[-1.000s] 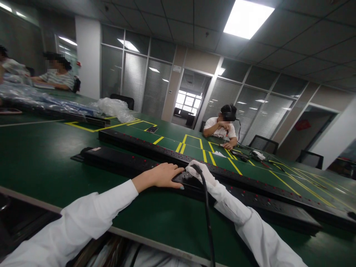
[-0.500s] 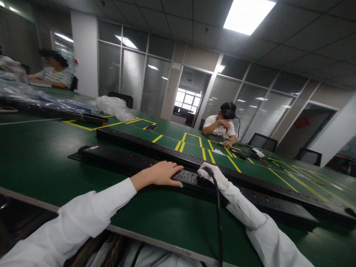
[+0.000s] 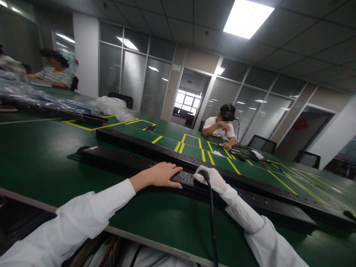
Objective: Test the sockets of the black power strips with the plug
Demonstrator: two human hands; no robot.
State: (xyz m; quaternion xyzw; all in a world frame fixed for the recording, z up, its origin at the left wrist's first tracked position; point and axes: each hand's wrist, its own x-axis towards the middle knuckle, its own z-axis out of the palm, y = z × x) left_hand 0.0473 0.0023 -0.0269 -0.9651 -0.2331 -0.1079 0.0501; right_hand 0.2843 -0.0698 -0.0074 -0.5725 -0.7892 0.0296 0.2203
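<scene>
A long black power strip point(image 3: 111, 157) with sockets and small red switches lies slantwise across the table before me. My bare left hand point(image 3: 160, 175) rests flat on top of it, fingers stretched out and thumb along the near edge. My right hand point(image 3: 215, 180), in a white glove, is closed around a black plug point(image 3: 205, 175) at a socket just right of my left hand. How deep the plug sits is hidden by the fingers. Its black cable point(image 3: 212, 222) hangs down across the table toward me. Behind lies a second long power strip point(image 3: 161, 151), roughly parallel.
The green table point(image 3: 164, 222) carries yellow tape marks. Clear plastic wrapping point(image 3: 111, 107) lies at the far left, and a phone point(image 3: 151, 128) behind the strips. Across the table sits a person point(image 3: 219, 128), with cables and a white device point(image 3: 256, 154) nearby. Another person point(image 3: 55, 76) sits far left.
My right hand and the plug have moved slightly left along the strip, closer to my left hand, and the cable has swung left with them. My left hand stays in place.
</scene>
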